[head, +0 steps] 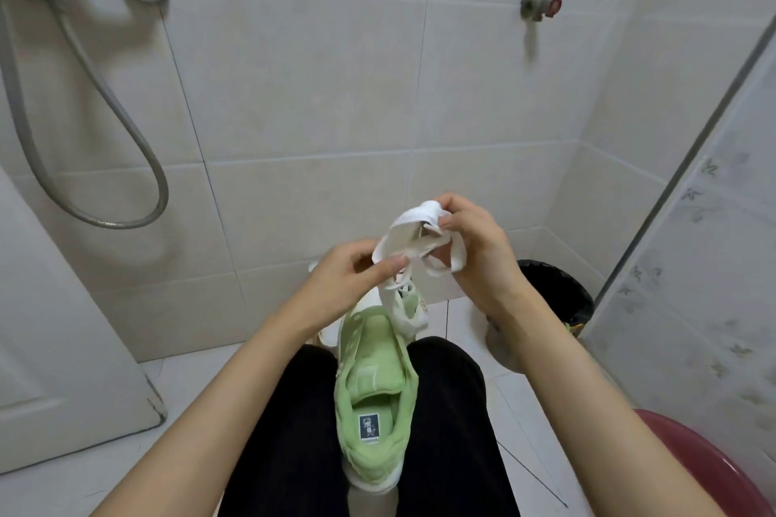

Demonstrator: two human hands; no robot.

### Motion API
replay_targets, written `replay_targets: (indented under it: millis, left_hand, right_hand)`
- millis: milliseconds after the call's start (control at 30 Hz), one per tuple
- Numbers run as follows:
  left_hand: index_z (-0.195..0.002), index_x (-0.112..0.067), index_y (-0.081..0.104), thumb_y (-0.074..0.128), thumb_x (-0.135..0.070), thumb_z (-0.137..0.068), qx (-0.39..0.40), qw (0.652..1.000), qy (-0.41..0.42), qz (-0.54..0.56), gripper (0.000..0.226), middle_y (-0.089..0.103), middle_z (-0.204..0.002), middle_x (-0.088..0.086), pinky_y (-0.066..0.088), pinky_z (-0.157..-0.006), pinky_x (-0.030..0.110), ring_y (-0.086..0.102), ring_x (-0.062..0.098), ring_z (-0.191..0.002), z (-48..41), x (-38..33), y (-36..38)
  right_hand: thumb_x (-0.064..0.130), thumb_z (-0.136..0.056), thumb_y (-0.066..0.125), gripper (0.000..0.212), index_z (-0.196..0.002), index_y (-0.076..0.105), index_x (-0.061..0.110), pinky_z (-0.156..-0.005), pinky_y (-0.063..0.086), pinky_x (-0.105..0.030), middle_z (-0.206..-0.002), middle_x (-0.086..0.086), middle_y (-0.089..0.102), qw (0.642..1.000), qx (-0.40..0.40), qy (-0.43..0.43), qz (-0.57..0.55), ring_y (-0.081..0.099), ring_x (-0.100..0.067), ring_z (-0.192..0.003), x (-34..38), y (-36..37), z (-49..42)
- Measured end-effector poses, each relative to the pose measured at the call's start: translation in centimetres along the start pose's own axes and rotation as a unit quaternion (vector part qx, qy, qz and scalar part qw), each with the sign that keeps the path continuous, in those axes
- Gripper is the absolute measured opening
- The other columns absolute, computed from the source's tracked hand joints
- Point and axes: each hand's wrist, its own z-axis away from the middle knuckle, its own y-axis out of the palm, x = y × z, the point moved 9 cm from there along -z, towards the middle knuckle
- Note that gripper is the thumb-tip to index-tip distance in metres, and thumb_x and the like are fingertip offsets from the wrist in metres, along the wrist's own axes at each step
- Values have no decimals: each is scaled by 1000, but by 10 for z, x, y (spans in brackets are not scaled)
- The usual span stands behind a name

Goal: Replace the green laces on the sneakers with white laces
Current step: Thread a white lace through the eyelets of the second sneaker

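A light green sneaker [376, 403] lies between my knees, heel toward me and toe pointing away, its opening and insole label showing. Above its toe I hold a bundle of white lace [413, 237] in loops. My left hand [344, 279] pinches the lower end of the lace near the shoe's front eyelets. My right hand [474, 248] pinches the upper loops of the same lace. A strand of white lace runs down into the front of the sneaker. No green lace is visible.
Tiled bathroom walls stand ahead, with a shower hose [105, 130] on the left and a tap [539, 6] on the right. A black bin [562, 290] stands behind my right wrist. A red basin [714, 470] sits at lower right, a white door [63, 348] at left.
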Motion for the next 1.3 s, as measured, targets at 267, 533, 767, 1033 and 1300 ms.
replay_targets:
  millis: [267, 533, 767, 1033, 1300]
  left_hand:
    - [-73, -32, 69, 59, -42, -83, -90, 996, 21, 0, 17, 64, -69, -19, 41, -61, 6, 55, -7, -65, 11, -11, -48]
    - [-76, -30, 67, 63, -24, -90, -179, 978, -64, -91, 16, 63, -69, -12, 37, -58, 7, 49, -4, -59, 49, 48, -74]
    - [-74, -32, 68, 70, -29, -83, -140, 979, -41, -143, 10, 65, -69, -16, 38, -58, 8, 53, -2, -61, 46, 38, -77]
    - [-72, -34, 66, 69, -29, -85, -95, 973, -55, -204, 14, 63, -70, 0, 38, -60, 17, 49, 5, -63, 38, 40, -91]
    - [-76, -39, 67, 66, -44, -76, -67, 987, -20, -144, 5, 65, -72, -3, 46, -71, 37, 58, 18, -71, 23, 23, -68]
  right_hand:
    - [4, -83, 54, 13, -88, 64, 12, -41, 28, -19, -64, 2, 51, 993, -96, 8, 61, 35, -8, -42, -11, -36, 11]
    - [-1, -78, 57, 36, -84, 72, 32, -47, 38, -12, -94, 15, 70, 961, -138, 45, 236, 51, 4, -50, -52, -59, 47]
    - [39, -81, 73, 12, -86, 73, 28, -58, 34, -19, -62, -5, 52, 944, 25, 94, 314, 46, -13, -60, -63, -32, 46]
    - [39, -81, 74, 44, -121, 61, 27, -84, 40, -12, -105, 15, 59, 868, 91, 111, 474, 51, -2, -102, -65, -22, 43]
    - [28, -91, 64, 39, -128, 55, 21, -95, 36, -16, -124, 8, 59, 919, 65, 4, 388, 48, 3, -113, -76, 49, 15]
